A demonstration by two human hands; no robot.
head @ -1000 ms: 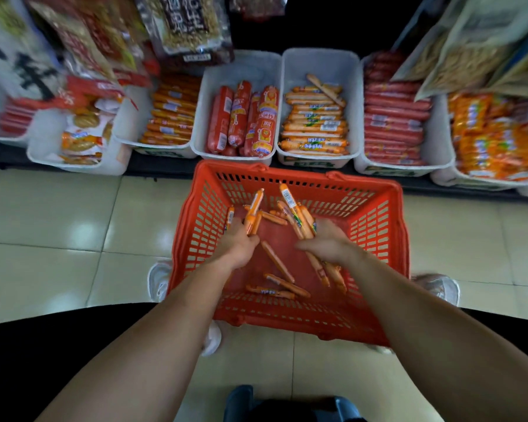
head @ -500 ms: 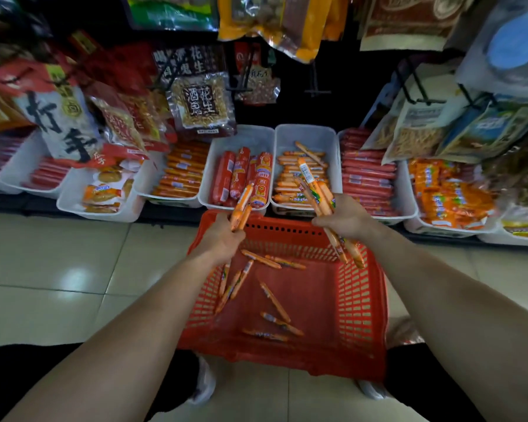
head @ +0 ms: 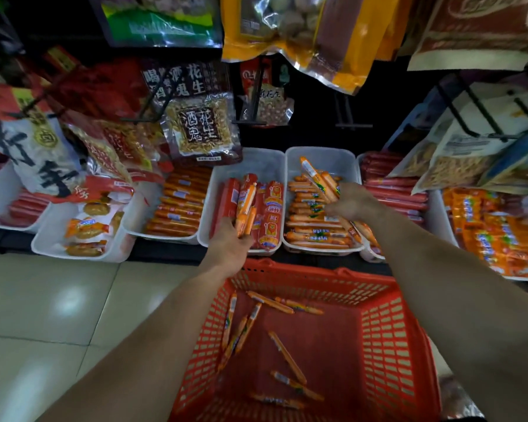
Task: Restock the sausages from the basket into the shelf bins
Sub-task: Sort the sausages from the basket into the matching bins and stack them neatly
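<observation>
Now | left grip (head: 229, 243) holds sausages (head: 246, 205) | right grip (head: 355, 202) likewise | over bins (head: 333, 158)

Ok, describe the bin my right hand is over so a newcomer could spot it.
A row of white bins sits on the shelf behind the red basket. Take the bin under the right hand, behind the basket's far rim. It holds thin pale-orange sausages stacked crosswise, between fat red sausages to its left and long dark-red sticks to its right.

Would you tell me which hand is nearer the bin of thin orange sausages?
Right. The right hand is over that bin; the left hand is by the red-sausage bin beside it.
</observation>
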